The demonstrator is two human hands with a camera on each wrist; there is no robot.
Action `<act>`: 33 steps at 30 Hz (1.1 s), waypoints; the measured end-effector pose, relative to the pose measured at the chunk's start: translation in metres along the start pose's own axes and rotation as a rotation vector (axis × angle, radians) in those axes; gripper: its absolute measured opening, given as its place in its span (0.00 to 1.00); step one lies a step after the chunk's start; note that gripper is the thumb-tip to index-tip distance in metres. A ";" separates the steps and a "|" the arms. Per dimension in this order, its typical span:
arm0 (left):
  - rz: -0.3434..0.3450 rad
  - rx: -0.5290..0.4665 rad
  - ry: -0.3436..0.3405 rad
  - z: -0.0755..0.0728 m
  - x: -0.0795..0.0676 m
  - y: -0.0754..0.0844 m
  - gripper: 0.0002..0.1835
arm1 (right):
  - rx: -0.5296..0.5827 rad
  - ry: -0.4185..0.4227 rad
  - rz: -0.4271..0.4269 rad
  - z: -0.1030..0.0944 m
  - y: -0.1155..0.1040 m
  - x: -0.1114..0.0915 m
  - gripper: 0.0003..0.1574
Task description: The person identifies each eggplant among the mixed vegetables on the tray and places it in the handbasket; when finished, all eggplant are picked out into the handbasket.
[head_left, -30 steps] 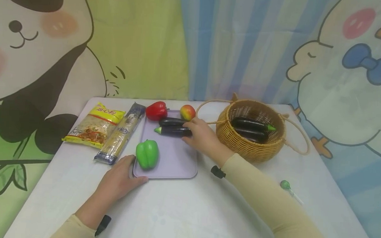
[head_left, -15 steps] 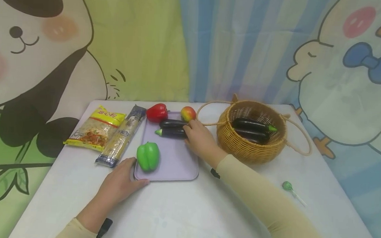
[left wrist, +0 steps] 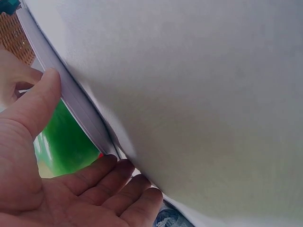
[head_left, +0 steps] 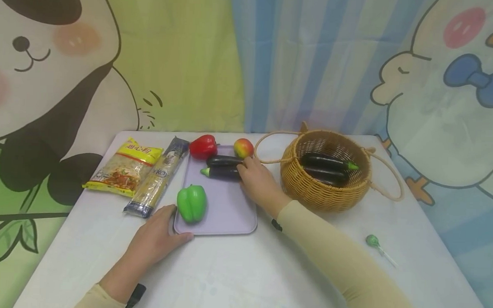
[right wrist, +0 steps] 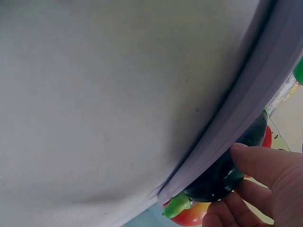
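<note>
Black eggplants (head_left: 225, 173), lilac tray (head_left: 228, 212), green pepper (head_left: 191, 203), red pepper (head_left: 203, 147), blue-striped backdrop (head_left: 319, 61)

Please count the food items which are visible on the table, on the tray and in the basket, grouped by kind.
Eggplants: 4 (2 on the tray, 2 in the basket)
Bell peppers: 2 (1 red, 1 green)
Red-and-yellow fruit: 1
Packaged foods: 2
Lollipop: 1
Total: 10

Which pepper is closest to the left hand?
The green pepper, on the tray right beside the left hand; the red pepper lies by the tray's far end.
</note>
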State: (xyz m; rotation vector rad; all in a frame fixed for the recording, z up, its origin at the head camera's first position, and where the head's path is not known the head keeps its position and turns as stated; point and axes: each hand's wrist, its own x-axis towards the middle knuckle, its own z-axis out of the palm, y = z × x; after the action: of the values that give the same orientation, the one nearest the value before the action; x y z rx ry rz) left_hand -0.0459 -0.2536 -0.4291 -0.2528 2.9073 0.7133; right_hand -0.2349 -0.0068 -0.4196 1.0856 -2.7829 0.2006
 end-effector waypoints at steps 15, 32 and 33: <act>0.001 -0.004 -0.001 0.001 -0.001 0.001 0.55 | -0.020 0.037 -0.030 0.002 -0.001 -0.003 0.18; 0.004 0.007 0.003 0.001 -0.002 0.000 0.54 | 0.119 -0.075 0.047 0.000 -0.001 -0.008 0.29; 0.004 0.007 0.002 0.000 -0.002 0.000 0.54 | 0.127 -0.078 0.048 0.000 -0.001 -0.008 0.29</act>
State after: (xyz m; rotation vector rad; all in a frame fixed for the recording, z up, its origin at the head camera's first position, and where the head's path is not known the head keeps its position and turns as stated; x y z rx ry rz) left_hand -0.0439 -0.2533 -0.4293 -0.2471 2.9121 0.7041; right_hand -0.2280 -0.0020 -0.4207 1.0771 -2.9027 0.3525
